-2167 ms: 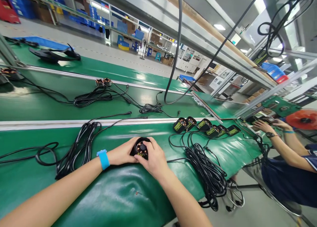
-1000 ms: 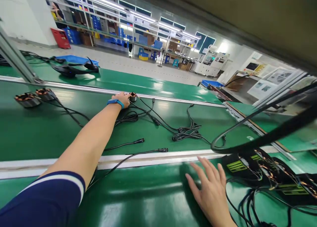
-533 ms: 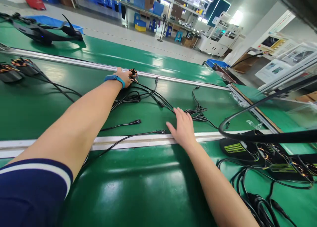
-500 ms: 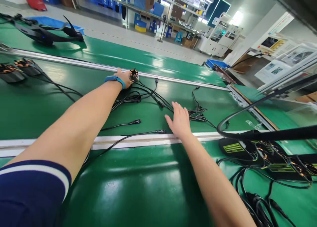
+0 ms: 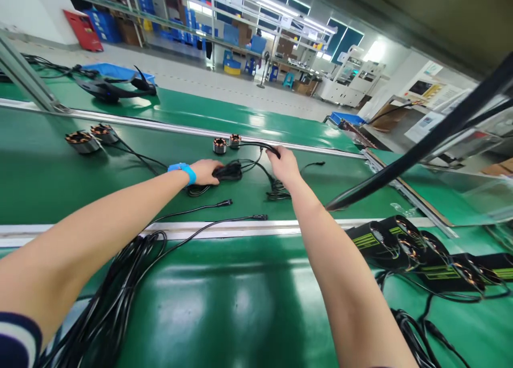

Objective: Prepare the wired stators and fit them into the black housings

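On the green mat of the bench, my left hand (image 5: 206, 173), with a blue wristband, is closed around one end of a black coiled cable bundle (image 5: 230, 171). My right hand (image 5: 284, 163) pinches black cables (image 5: 256, 144) that run toward two small motor stators with copper windings, a nearer stator (image 5: 219, 145) and a farther stator (image 5: 235, 140), both standing upright near the metal rail. More looped cable (image 5: 278, 191) lies below my right hand. Its fingertips are partly hidden behind the cables.
Two more stators (image 5: 83, 142) stand at the left with leads. Loose cable connectors (image 5: 259, 217) lie by the white strip, and a thick cable bunch (image 5: 116, 293) is at front left. Black housings with green stripes (image 5: 368, 240) sit at right. A thick black cable (image 5: 417, 143) crosses the right side.
My left hand has left the stators and come down to the coiled cable. My right hand has moved up and closed on the cables. The view has shifted.
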`<action>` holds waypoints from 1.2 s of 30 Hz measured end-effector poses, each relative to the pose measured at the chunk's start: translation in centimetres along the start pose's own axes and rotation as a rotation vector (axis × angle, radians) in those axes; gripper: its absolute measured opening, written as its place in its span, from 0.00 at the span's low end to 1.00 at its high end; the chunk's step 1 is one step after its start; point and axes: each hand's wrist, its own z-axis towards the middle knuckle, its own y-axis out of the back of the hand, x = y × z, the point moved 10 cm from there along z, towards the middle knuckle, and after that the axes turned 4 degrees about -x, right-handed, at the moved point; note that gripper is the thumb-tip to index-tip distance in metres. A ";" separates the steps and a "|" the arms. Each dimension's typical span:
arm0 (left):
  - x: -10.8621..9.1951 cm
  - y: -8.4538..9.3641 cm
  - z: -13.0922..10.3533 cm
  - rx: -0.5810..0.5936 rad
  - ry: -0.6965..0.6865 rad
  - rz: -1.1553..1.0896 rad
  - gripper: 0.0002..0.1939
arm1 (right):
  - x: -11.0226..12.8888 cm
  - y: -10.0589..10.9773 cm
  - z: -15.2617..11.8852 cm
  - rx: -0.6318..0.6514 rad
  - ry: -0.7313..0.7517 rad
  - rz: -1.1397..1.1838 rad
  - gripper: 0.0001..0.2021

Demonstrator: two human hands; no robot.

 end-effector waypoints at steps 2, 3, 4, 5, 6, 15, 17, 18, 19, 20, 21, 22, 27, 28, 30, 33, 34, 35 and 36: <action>-0.8 -0.3 -0.7 0.073 -0.071 -0.025 0.40 | 2.3 1.1 -0.1 -0.040 0.041 0.038 0.16; -0.9 -0.2 -0.8 0.095 -0.085 -0.032 0.36 | 3.3 1.7 -0.3 -0.057 0.059 0.051 0.15; -0.8 0.1 -0.9 0.094 -0.087 -0.031 0.34 | 4.1 2.3 -0.7 -0.072 0.075 0.059 0.14; -0.5 0.6 -0.8 0.067 -0.078 -0.027 0.34 | 4.7 3.0 -1.2 -0.086 0.088 0.063 0.14; -0.3 1.3 -0.6 0.021 -0.063 -0.019 0.37 | 5.2 3.6 -1.9 -0.096 0.102 0.065 0.13; -8.1 2.2 3.3 -0.114 -0.231 -0.004 0.40 | 4.0 8.0 -13.1 -0.049 0.157 0.225 0.13; -10.8 1.3 4.3 -0.052 -0.289 -0.004 0.32 | 3.0 7.7 -15.4 -0.023 0.110 0.285 0.14; -11.9 0.9 4.7 -0.027 -0.303 -0.003 0.28 | 2.6 7.4 -16.3 -0.010 0.085 0.315 0.15; -12.8 0.6 5.0 -0.011 -0.305 0.001 0.25 | 2.1 7.0 -17.1 0.004 0.064 0.336 0.15; -13.4 0.4 5.2 -0.007 -0.297 0.006 0.22 | 1.7 6.6 -17.8 0.012 0.044 0.350 0.16; -13.8 0.4 5.3 -0.016 -0.283 0.012 0.20 | 1.3 6.3 -18.3 0.015 0.026 0.361 0.17; -14.1 0.6 5.3 -0.033 -0.269 0.018 0.20 | 0.8 6.1 -18.8 0.013 0.008 0.370 0.17; -13.4 5.2 3.2 -0.203 -0.198 0.047 0.18 | -1.6 6.5 -20.8 -0.034 -0.036 0.361 0.19; -13.0 6.9 2.2 -0.243 -0.183 0.058 0.18 | -2.0 6.7 -21.2 -0.042 -0.033 0.343 0.19; -12.0 10.4 -0.6 -0.312 -0.152 0.090 0.18 | -2.3 7.4 -22.0 -0.058 -0.014 0.295 0.19; -10.2 14.8 -7.5 -0.360 -0.097 0.160 0.19 | -1.1 8.2 -23.4 -0.049 0.077 0.218 0.17; -9.5 15.8 -10.5 -0.361 -0.076 0.190 0.19 | -0.2 8.3 -24.2 -0.031 0.128 0.202 0.16; -8.8 16.4 -13.8 -0.358 -0.057 0.222 0.20 | 0.9 8.2 -25.1 -0.002 0.187 0.193 0.15; -7.9 16.7 -17.3 -0.355 -0.031 0.251 0.20 | 2.1 8.0 -26.2 0.037 0.250 0.189 0.15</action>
